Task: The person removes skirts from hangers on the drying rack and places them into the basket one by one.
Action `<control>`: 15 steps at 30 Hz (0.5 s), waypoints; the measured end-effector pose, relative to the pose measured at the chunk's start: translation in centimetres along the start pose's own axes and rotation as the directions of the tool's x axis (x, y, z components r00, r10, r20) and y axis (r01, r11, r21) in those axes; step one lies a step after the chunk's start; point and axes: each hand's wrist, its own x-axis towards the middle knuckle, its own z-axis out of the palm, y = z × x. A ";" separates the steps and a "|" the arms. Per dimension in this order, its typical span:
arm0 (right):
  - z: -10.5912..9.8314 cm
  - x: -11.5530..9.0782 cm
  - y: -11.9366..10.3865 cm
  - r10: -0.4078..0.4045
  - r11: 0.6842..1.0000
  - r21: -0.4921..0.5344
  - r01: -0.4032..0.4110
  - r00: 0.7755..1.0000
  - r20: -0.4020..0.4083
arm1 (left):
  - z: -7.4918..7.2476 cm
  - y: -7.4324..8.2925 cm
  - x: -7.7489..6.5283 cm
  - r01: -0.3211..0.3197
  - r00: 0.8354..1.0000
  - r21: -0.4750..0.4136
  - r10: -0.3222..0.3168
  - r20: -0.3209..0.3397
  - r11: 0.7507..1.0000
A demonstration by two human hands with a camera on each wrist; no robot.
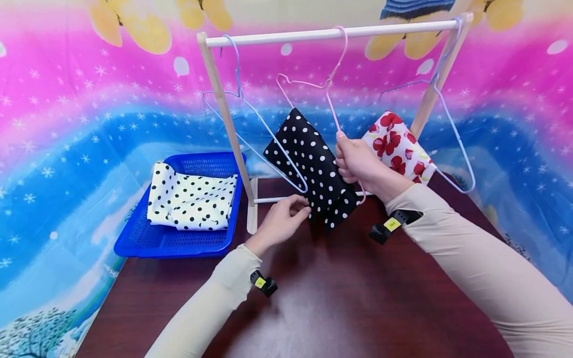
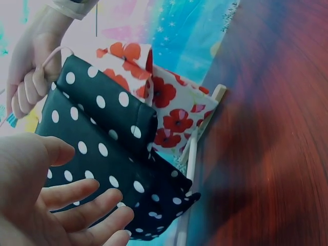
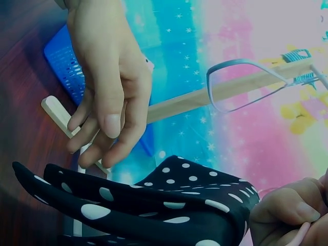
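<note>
A pink hanger (image 1: 329, 82) hooks over the rack's top bar, with a black cloth with white dots (image 1: 309, 164) draped over its lower part. My right hand (image 1: 358, 156) grips the pink hanger's side, fingers curled round the wire next to the cloth. Beside the cloth's lower left edge is my left hand (image 1: 286, 216), its fingers loosely bent. In the left wrist view that left hand (image 2: 77, 205) shows spread fingers in front of the dotted cloth (image 2: 102, 123), holding nothing. The cloth hangs in folded layers in the right wrist view.
A blue hanger (image 1: 239, 94) hangs at the rack's left, partly in front of the black cloth. On the right, another blue hanger (image 1: 456, 134) carries a red-flowered cloth (image 1: 394, 149). A blue basket (image 1: 130, 243) with a white black-dotted cloth (image 1: 192, 199) stands left of the wooden rack (image 1: 286, 37).
</note>
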 end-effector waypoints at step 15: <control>0.8 0.6 0.0 -0.006 1.000 -0.014 0.006 1.000 0.031 | -0.9 -3.0 0.8 0.065 0.991 -0.076 -0.073 -0.110 0.995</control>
